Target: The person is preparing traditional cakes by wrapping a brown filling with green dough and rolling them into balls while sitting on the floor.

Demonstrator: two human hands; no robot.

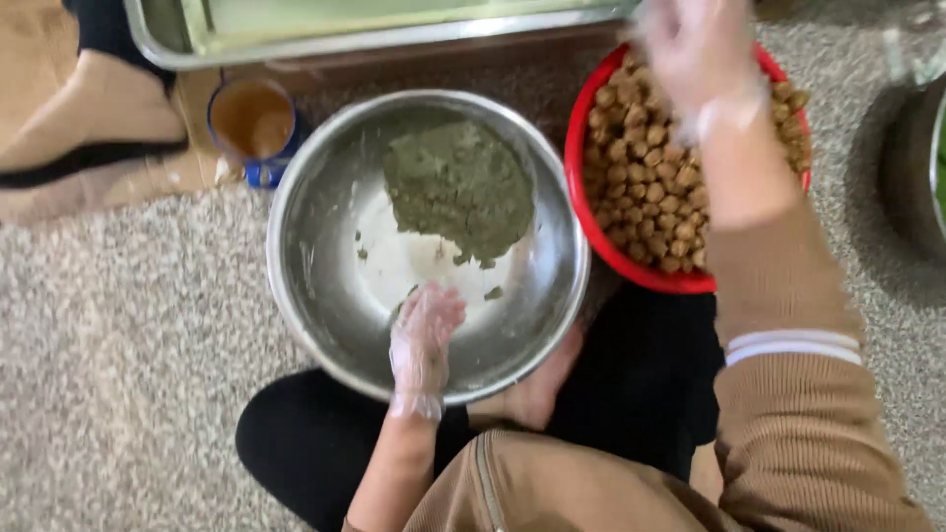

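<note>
While gloved, left hand (422,340) inside steel bowl (315,187)

The round steel bowl (305,246) looks shiny and smooth; the green dough lump (458,187) inside is matt and grainy. Both hands wear thin, clear, crinkled plastic gloves. The red plastic bowl (591,212) is glossy; the grey carpet (128,335) is rough.

No sign or screen showed. The only thing like a package was a small blue can (254,123), round and open-topped, holding brown liquid, which stood just beside the upper left rim of the steel bowl (325,325); any label was unreadable.
</note>
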